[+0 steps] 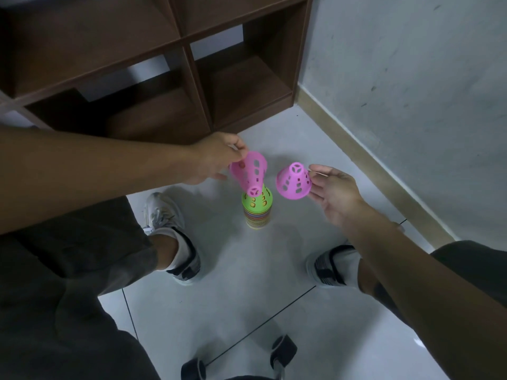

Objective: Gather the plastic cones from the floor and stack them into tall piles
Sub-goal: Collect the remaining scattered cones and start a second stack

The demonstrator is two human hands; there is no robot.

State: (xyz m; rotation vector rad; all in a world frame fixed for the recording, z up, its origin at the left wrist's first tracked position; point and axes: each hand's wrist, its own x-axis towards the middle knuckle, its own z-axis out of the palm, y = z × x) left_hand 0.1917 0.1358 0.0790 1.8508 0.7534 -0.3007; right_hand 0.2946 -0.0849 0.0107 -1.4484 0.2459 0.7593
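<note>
A stack of coloured perforated cones (257, 212) stands on the white floor between my feet, with a green cone on top. My left hand (216, 157) pinches the rim of a pink cone (250, 171), which is tilted with its narrow end down, just above the green top. My right hand (333, 192) holds a second pink cone (293, 181) by its rim to the right of the stack, narrow end up and tilted left, fingers fairly straight with the thumb on the rim.
A dark brown cube shelf (192, 86) stands directly behind the stack. A grey wall with a beige skirting (365, 160) runs along the right. My two shoes (170, 229) flank the stack. Black chair castors (284, 349) sit at the bottom edge.
</note>
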